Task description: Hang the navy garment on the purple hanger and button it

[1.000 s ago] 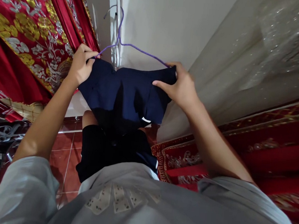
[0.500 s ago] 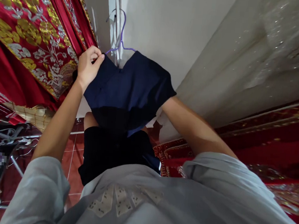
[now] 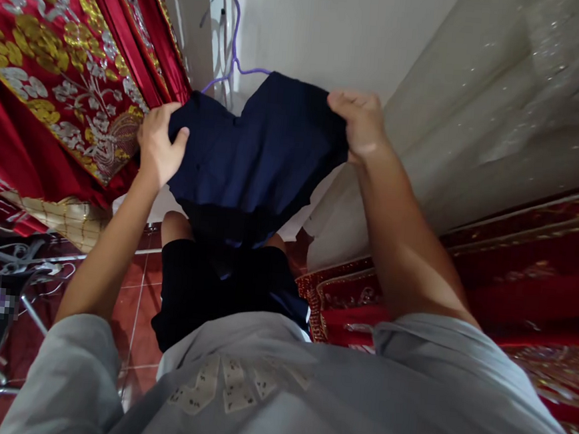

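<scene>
A dark navy V-necked shirt (image 3: 269, 148) hangs in front of me on a purple hanger (image 3: 235, 45). The hanger's arms run into the collar and are hidden by the cloth. At the shirt's left shoulder, my left hand (image 3: 159, 143) is curled round the edge, its thumb lying on the front; some fingertips are hidden. My right hand (image 3: 364, 122) pinches the other shoulder at its outer edge, thumb on top, holding the cloth spread. Lower down, the shirt falls in shadow over my black shorts (image 3: 223, 292).
Red curtains (image 3: 55, 71) with gold and silver embroidery hang at the left. White pipes (image 3: 226, 31) run down the wall behind the hanger. Clear plastic sheeting (image 3: 457, 123) covers the right side, above red patterned cloth (image 3: 530, 276). A metal-legged chair (image 3: 8, 288) stands lower left on red tiles (image 3: 144, 319).
My right hand has come out from under the shirt and now grips its right shoulder from outside. My left hand has slid outward and down from the collar. The shirt is spread wider.
</scene>
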